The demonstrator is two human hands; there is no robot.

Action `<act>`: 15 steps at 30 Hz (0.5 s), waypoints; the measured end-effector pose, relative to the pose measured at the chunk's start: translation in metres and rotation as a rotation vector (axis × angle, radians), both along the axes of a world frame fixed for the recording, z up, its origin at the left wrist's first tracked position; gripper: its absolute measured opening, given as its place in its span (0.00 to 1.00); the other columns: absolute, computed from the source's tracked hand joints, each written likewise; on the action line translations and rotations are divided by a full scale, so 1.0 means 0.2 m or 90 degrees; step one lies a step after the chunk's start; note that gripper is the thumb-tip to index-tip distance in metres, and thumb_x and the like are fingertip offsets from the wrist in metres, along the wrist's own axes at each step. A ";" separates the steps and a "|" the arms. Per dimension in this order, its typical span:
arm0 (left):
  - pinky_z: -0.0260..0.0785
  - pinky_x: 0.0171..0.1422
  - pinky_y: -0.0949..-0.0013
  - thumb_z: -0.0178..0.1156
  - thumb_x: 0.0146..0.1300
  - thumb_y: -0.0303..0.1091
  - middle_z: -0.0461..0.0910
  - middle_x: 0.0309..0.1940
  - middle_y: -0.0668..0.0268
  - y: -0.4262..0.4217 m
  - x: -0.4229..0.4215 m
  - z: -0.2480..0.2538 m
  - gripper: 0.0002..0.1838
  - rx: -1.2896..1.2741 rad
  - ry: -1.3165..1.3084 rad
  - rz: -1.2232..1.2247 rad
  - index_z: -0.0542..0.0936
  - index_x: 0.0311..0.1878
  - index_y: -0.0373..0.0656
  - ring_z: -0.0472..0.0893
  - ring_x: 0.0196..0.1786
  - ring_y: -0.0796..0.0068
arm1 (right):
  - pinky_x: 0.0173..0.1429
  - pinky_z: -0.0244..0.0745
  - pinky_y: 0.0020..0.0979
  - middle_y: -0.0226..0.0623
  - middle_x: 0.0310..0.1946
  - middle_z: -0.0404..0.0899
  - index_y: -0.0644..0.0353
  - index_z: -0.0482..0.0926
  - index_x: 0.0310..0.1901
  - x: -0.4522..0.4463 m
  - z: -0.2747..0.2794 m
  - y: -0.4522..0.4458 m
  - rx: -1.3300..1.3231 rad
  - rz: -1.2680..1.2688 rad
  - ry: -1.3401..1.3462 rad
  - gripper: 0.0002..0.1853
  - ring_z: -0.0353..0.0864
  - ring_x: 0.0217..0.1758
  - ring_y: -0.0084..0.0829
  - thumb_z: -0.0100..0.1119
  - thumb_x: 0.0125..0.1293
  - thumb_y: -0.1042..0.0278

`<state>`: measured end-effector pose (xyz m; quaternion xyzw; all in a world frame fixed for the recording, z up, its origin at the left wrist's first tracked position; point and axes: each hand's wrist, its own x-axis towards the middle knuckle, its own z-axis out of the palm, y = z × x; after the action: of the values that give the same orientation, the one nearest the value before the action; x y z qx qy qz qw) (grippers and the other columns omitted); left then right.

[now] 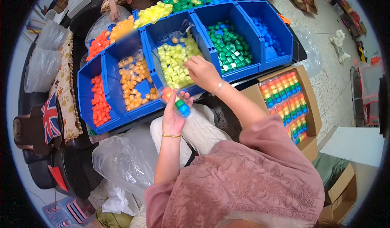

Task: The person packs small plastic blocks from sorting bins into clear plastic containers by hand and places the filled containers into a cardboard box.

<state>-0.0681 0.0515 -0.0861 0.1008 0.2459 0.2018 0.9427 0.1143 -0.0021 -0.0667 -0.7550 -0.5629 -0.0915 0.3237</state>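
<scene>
My left hand point(174, 120) is closed around a narrow clear pack of coloured cubes point(182, 108), tilted in front of the yellow bin. Red-orange, green and blue show in the pack; my fingers cover part of it. Bent fingers of my right hand point(204, 74) reach over the yellow cubes point(174, 61) in the middle bin. Whatever those fingertips pinch is hidden. Flanking that bin are orange cubes point(132, 82) and red cubes point(100, 102) on the left, with green cubes point(229, 47) and blue cubes point(266, 35) on the right.
A cardboard box point(310, 102) at my right holds rows of filled packs point(285, 102). Behind the bins, more cubes are heaped by colour, and another person's hand point(115, 13) is at the far left. A clear plastic bag point(124, 157) lies at my left.
</scene>
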 end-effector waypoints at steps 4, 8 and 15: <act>0.68 0.62 0.59 0.58 0.66 0.46 0.76 0.53 0.59 -0.02 0.07 0.04 0.22 0.077 -0.003 0.023 0.71 0.59 0.47 0.76 0.54 0.63 | 0.43 0.74 0.35 0.36 0.35 0.77 0.56 0.79 0.40 -0.17 0.24 -0.31 0.077 0.241 0.110 0.12 0.76 0.39 0.38 0.59 0.51 0.78; 0.68 0.62 0.58 0.60 0.65 0.40 0.75 0.55 0.59 -0.07 0.10 0.07 0.22 0.111 0.006 -0.027 0.70 0.60 0.46 0.75 0.55 0.64 | 0.47 0.74 0.36 0.36 0.37 0.76 0.56 0.77 0.38 -0.17 0.26 -0.50 0.046 0.286 0.115 0.07 0.76 0.42 0.40 0.59 0.55 0.73; 0.66 0.63 0.57 0.59 0.65 0.41 0.74 0.57 0.60 -0.09 0.12 0.11 0.25 0.034 -0.133 -0.078 0.69 0.63 0.44 0.74 0.57 0.62 | 0.43 0.75 0.41 0.45 0.34 0.80 0.60 0.81 0.36 0.77 0.12 -0.86 0.074 -0.391 -0.016 0.06 0.80 0.39 0.45 0.59 0.57 0.70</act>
<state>-0.0440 0.0335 -0.0634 0.1194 0.1339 0.1596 0.9707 0.2691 -0.1734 -0.0430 -0.8689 -0.3063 -0.2262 0.3164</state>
